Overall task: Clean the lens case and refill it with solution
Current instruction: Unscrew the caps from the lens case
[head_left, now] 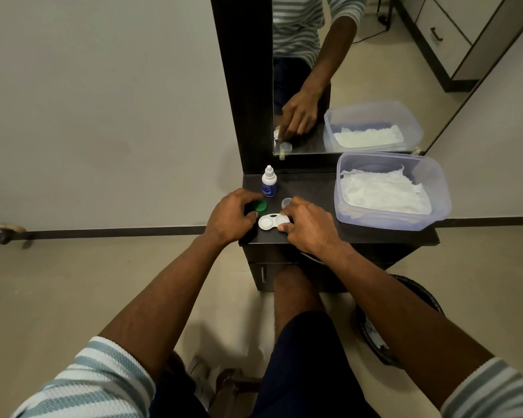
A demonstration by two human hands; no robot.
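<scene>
Steadying the white lens case (pixel 273 221) on the dark worktop (pixel 314 188), the right hand (pixel 307 226) pinches its right end between thumb and fingertips. The left hand (pixel 230 217), just left of the case, curls over the green cap (pixel 259 206), apparently gripping it. The solution bottle (pixel 269 182) stands just beyond. Light, rigid, smooth plastic, the case probably slides easily; holding its rim suits best.
</scene>
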